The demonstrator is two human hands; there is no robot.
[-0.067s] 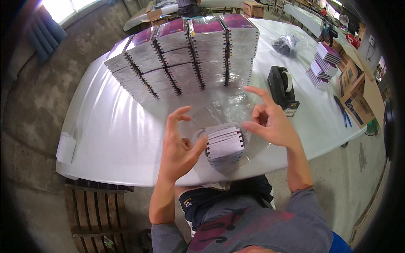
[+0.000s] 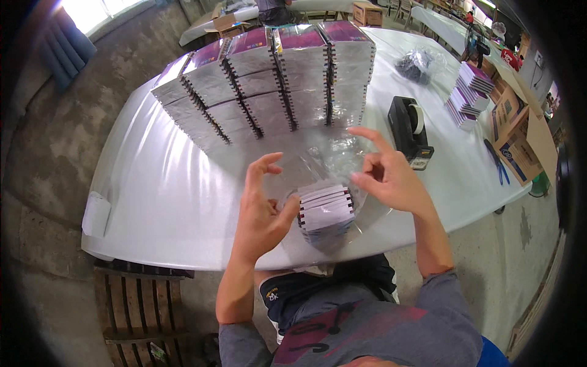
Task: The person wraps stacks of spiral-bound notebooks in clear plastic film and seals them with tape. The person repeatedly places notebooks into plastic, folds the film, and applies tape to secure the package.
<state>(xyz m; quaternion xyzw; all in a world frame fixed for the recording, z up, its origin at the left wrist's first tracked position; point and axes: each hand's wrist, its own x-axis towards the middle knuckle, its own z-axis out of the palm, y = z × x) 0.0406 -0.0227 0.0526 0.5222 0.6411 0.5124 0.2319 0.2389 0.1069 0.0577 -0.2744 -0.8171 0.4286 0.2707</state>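
Note:
Near the front edge of the table stands a small stack of spiral-bound notebooks (image 2: 326,211), pale page edges up and dark bindings at the sides. Clear plastic film (image 2: 339,156) lies around and beyond it. My left hand (image 2: 264,211) is at the stack's left, thumb tip by its upper left corner, index finger raised and apart from the thumb. On the other side my right hand (image 2: 394,174) hovers over the film with index finger and thumb spread, the other fingers curled. Neither hand visibly grips anything; whether the fingers touch the film I cannot tell.
Tall stacks of wrapped spiral notebooks (image 2: 287,79) stand at the back. To the right are a black tape dispenser (image 2: 403,131), blue-handled pliers (image 2: 498,162), purple-covered notebooks (image 2: 468,98), a cardboard box (image 2: 516,131) and a dark bundle in plastic (image 2: 416,66). A white object (image 2: 96,214) sits at the left edge.
Both hands have drawn slightly toward each other: my left fingertips moved a little right, my right index finger a little left. The notebook stack has stayed in place.

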